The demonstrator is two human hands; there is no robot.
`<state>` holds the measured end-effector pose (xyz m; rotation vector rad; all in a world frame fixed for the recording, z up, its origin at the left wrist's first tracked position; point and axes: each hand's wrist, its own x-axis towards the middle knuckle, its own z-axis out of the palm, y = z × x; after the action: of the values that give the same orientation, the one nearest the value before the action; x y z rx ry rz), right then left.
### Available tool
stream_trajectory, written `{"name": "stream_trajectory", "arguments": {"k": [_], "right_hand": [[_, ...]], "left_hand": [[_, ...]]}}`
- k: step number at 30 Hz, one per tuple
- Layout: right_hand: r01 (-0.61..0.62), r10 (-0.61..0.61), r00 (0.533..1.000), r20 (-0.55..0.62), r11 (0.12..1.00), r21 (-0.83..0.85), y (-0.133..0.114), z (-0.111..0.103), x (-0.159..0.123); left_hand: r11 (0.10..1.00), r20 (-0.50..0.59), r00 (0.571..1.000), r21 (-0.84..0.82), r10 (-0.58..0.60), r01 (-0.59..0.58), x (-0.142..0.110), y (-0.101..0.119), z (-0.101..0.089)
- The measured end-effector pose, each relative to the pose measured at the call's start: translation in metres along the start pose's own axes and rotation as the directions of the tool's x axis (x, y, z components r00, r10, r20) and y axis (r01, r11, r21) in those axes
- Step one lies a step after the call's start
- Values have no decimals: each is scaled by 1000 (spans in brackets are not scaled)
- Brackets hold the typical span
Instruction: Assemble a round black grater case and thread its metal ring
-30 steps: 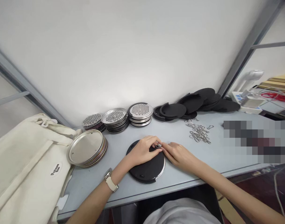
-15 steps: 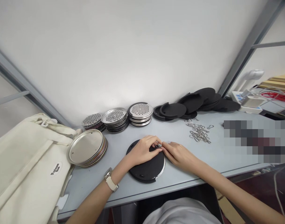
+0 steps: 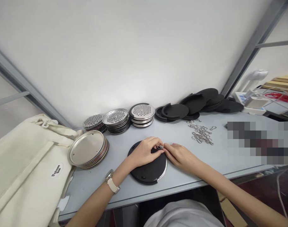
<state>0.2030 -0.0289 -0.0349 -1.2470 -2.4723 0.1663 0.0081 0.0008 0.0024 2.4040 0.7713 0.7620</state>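
A round black disc [image 3: 147,170] with a silver metal rim showing along its right edge lies flat near the table's front. My left hand [image 3: 147,152] rests over the disc, thumb and fingers pinched around a small metal clip [image 3: 159,147] at its upper right edge. From the right, my right hand [image 3: 178,154] meets it there, its fingers closed at the same clip. Fingers hide most of the clip. Behind and to the right lies a pile of loose metal clips [image 3: 201,134].
Stacked round graters [image 3: 116,116] and another grater stack [image 3: 142,112] stand along the wall. Plain metal discs [image 3: 87,148] are stacked at left beside a cream cloth bag [image 3: 28,170]. Black round covers [image 3: 193,104] are heaped at the back right, near a white device [image 3: 253,107].
Both hands stay at the disc's upper right edge, pinching the metal clip. Only a very slight shift of the camera shows.
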Motion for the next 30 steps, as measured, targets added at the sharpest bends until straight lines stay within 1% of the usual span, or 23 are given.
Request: {"name": "stream_trajectory", "arguments": {"k": [8, 23, 30], "right_hand": [[-9, 9, 1000, 27, 1000, -12, 0, 0, 0], [6, -6, 1000, 10, 1000, -18, 0, 0, 0], [-5, 5, 999, 33, 1000, -20, 0, -1, 1]], "left_hand": [[1000, -3, 1000, 1, 11, -11, 0, 0, 0], [1000, -6, 1000, 6, 0, 0, 0, 1, 0], [1000, 12, 1000, 14, 0, -1, 0, 1, -1]]}}
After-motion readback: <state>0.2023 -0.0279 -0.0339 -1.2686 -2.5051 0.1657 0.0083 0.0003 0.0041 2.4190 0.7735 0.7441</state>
